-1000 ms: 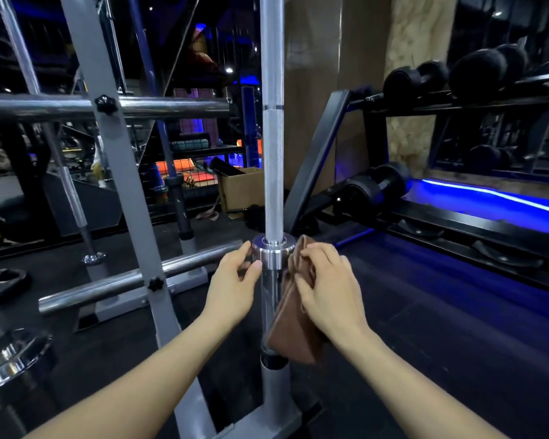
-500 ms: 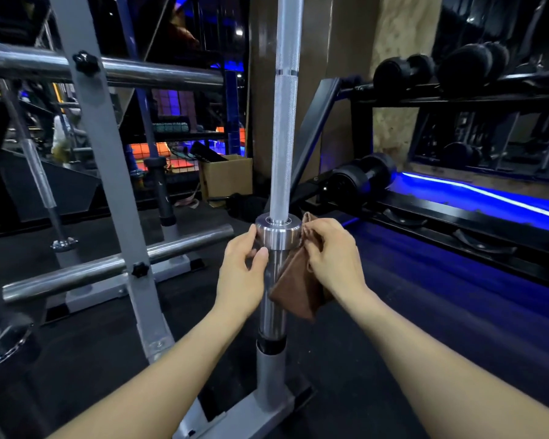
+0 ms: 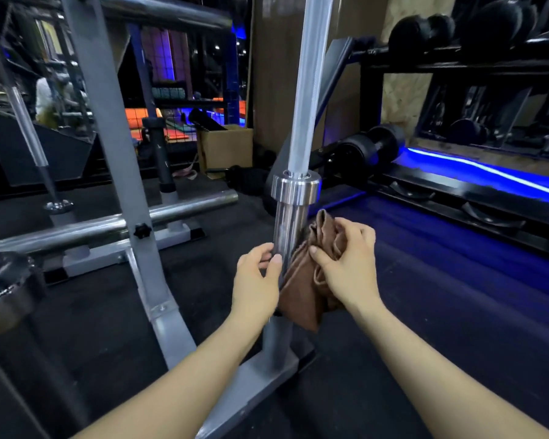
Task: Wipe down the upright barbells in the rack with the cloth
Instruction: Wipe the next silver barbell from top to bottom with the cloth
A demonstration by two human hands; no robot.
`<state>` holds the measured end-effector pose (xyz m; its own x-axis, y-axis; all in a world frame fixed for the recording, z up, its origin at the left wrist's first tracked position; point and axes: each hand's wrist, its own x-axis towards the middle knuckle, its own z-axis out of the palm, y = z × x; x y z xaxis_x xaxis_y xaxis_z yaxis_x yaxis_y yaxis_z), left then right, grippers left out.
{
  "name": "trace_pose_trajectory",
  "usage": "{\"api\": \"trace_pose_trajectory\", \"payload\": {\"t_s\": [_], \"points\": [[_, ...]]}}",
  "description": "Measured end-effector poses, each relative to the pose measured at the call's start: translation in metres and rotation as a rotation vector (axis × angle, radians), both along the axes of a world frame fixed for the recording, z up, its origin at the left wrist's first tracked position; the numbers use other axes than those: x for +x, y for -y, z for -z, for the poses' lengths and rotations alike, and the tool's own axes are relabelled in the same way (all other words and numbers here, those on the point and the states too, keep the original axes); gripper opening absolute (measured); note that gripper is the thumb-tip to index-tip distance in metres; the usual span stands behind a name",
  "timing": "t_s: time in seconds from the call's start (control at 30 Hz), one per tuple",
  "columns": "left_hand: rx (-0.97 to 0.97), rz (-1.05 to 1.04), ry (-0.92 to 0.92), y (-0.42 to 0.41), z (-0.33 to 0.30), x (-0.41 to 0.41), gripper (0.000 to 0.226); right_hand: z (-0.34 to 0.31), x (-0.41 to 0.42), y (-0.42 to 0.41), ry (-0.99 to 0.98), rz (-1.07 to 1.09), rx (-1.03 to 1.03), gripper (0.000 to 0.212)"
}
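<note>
Upright barbell [image 3: 308, 90] stands in the grey rack [image 3: 108, 128], pretty much dead center. Left hand [image 3: 256, 280] curls around its chrome sleeve just below the collar [image 3: 295, 189], while the right hand [image 3: 351, 264] presses a bunched brown cloth [image 3: 301, 293] against the sleeve's right side.

Overall light: dim gym, dark floor [image 3: 457, 312] and black background; forearms and hands evenly lit from the front
Coloured sources: bright blue strip light [image 3: 488, 172] at right, blown out to white at its core, tinting the floor beside it; orange and purple glow far back
Glare: sharp highlights on the chrome barbell [image 3: 293, 191] collar and sleeve
Blur: slight motion softness on the brown cloth [image 3: 305, 280] and grey rack [image 3: 108, 122]
Distortion: wide-angle; uprights lean outward near the edges
</note>
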<state>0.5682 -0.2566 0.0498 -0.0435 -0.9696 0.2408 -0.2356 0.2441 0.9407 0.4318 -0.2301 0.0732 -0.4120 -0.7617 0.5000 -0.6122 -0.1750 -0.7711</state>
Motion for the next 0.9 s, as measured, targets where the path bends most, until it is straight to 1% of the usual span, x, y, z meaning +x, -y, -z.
{"api": "trace_pose_trajectory", "payload": {"t_s": [0.07, 0.17, 0.23, 0.3, 0.4, 0.5, 0.53, 0.57, 0.67, 0.73, 0.83, 0.9], "points": [[-0.029, 0.030, 0.043, -0.003, 0.002, -0.004, 0.024, 0.010, 0.003, -0.007, 0.043, -0.033, -0.001, 0.055], [0.008, 0.091, 0.055, -0.010, -0.002, -0.011, 0.025, 0.017, 0.004, -0.017, 0.057, -0.089, 0.030, 0.059], [0.032, 0.097, 0.050, -0.014, -0.005, -0.013, 0.028, 0.015, 0.003, -0.020, 0.073, -0.107, 0.024, 0.056], [-0.022, 0.074, 0.045, -0.017, -0.008, -0.012, 0.027, 0.012, 0.000, -0.019, 0.103, -0.098, -0.002, 0.051], [-0.084, 0.017, 0.028, -0.013, -0.017, -0.007, 0.032, 0.007, -0.003, -0.009, 0.213, -0.030, -0.024, 0.043], [-0.046, 0.035, 0.010, -0.007, -0.019, -0.001, 0.039, -0.002, 0.005, 0.007, 0.340, -0.015, -0.056, 0.041], [-0.033, 0.044, 0.000, -0.005, -0.017, 0.000, 0.041, -0.006, 0.011, 0.012, 0.347, -0.033, -0.069, 0.042], [-0.024, 0.055, -0.015, -0.003, -0.015, 0.001, 0.042, -0.010, 0.016, 0.015, 0.319, -0.052, -0.076, 0.043], [0.010, 0.096, -0.058, 0.007, -0.009, 0.005, 0.042, -0.011, 0.024, 0.021, 0.120, -0.078, -0.031, 0.048], [0.013, 0.124, -0.054, 0.010, -0.004, 0.005, 0.041, -0.003, 0.024, 0.021, 0.013, -0.083, -0.025, 0.052], [-0.007, 0.129, -0.035, 0.010, 0.001, 0.002, 0.040, 0.004, 0.020, 0.025, -0.009, -0.108, -0.002, 0.054], [-0.014, 0.131, -0.033, 0.007, 0.001, 0.000, 0.041, 0.012, 0.014, 0.026, -0.030, -0.137, 0.116, 0.054]]}}
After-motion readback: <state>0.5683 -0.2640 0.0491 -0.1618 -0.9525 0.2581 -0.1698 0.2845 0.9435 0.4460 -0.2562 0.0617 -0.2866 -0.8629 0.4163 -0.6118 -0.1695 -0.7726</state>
